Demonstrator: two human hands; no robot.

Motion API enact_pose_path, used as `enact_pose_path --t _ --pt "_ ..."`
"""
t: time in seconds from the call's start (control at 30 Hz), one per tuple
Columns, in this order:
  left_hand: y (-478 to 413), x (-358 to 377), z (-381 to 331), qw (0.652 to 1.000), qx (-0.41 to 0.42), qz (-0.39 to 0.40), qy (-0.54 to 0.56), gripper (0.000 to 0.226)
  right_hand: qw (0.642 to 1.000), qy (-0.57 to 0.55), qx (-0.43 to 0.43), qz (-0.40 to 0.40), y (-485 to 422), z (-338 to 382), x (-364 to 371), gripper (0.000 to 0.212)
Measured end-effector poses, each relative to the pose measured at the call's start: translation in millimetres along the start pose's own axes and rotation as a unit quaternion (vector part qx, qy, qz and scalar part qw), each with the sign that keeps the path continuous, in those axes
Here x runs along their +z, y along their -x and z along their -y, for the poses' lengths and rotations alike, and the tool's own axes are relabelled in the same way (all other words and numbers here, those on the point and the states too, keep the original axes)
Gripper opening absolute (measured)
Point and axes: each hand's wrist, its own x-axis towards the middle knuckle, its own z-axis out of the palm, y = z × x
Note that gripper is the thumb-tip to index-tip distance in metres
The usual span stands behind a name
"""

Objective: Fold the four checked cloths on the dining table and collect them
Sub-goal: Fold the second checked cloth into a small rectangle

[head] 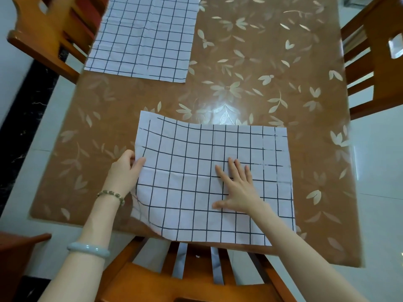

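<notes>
1. we saw one checked cloth [196, 149] spread at the near edge of the surface [261, 73], its left side lifted and rippled, the rest lying flat.
2. the left hand [125, 173] pinched that cloth's left edge, thumb on top and fingers curled beneath it.
3. the right hand [237, 188] lay flat on the cloth's middle, fingers straight and slightly spread, pressing it down.
4. a second checked cloth [144, 38] lay flat and unfolded at the far left of the surface, well apart from the first; its far edge ran out of view.
5. a bead bracelet [111, 196] and a pale bangle [88, 249] sat on the left forearm.
6. a near chair [196, 280], a left chair [43, 33] and a right chair [375, 62] stood around the surface.
</notes>
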Motion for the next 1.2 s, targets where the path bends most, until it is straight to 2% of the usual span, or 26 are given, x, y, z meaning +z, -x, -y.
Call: enact_pose_path --t 0.23,0.53,0.6,0.67,0.7,0.8,0.87,0.93,0.97,1.0,1.07,1.13,1.2 --pt "29 -24 -35 0.997 0.065 -0.009 -0.051 0.023 1.0 0.005 0.006 -0.004 -3 8 0 0.12" --pt "61 -25 -83 0.99 0.125 0.0 -0.059 0.016 0.999 -0.027 -0.014 -0.022 29 17 15 0.105" --pt "70 -18 -99 0.99 0.135 0.006 -0.046 0.015 0.998 -0.061 -0.011 -0.019 36 17 19 0.099" --pt "77 -8 -116 0.99 0.139 0.004 -0.038 0.009 0.985 -0.167 0.003 -0.051 42 17 18 0.083" --pt "80 -2 -126 0.99 0.139 0.001 -0.036 0.006 0.963 -0.252 0.021 -0.089 45 17 13 0.071" --pt "90 17 -152 0.99 0.138 0.011 -0.038 0.009 0.863 -0.459 0.1 -0.185 55 14 -20 0.038" --pt "100 33 -168 0.987 0.151 0.032 -0.038 0.018 0.773 -0.589 0.117 -0.205 62 6 -49 0.024" --pt "108 53 -180 0.984 0.168 0.052 -0.023 0.027 0.656 -0.723 0.113 -0.182 66 -4 -75 0.023" --pt "111 64 -185 0.982 0.178 0.063 -0.01 0.031 0.615 -0.763 0.11 -0.163 67 -9 -84 0.028" --pt "113 74 -189 0.979 0.187 0.077 -0.001 0.034 0.592 -0.785 0.112 -0.14 67 -15 -92 0.034" --pt "120 94 -197 0.972 0.207 0.114 0.001 0.04 0.58 -0.801 0.11 -0.1 66 -27 -97 0.048" --pt "125 109 -199 0.963 0.227 0.145 0.002 0.047 0.598 -0.788 0.112 -0.093 63 -41 -95 0.049" --pt "125 118 -195 0.961 0.238 0.137 0.016 0.049 0.62 -0.759 0.153 -0.122 59 -55 -86 0.042"
